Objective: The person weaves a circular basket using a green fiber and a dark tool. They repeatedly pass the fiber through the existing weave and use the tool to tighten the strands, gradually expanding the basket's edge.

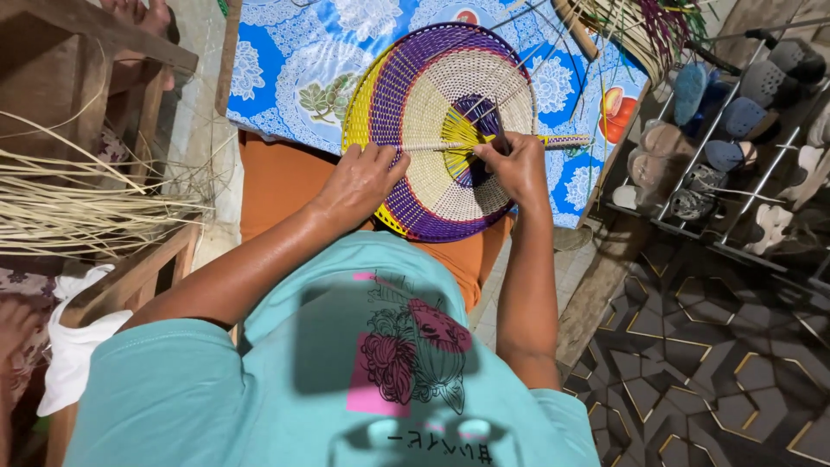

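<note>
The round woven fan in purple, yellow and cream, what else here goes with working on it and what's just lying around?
In hand:
round woven purple, yellow and cream fan
left hand
right hand
loose cream straw strips

Lying about:
blue floral tablecloth
metal rack of shoes
white cloth

Matt woven-straw fan (441, 130) (glossy tablecloth (285, 69))

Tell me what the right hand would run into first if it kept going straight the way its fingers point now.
The right hand points up and left across the woven fan. It would probably first meet the purple and yellow centre, which its fingertips already touch, then the natural-coloured woven band. Depth is hard to judge.
</note>
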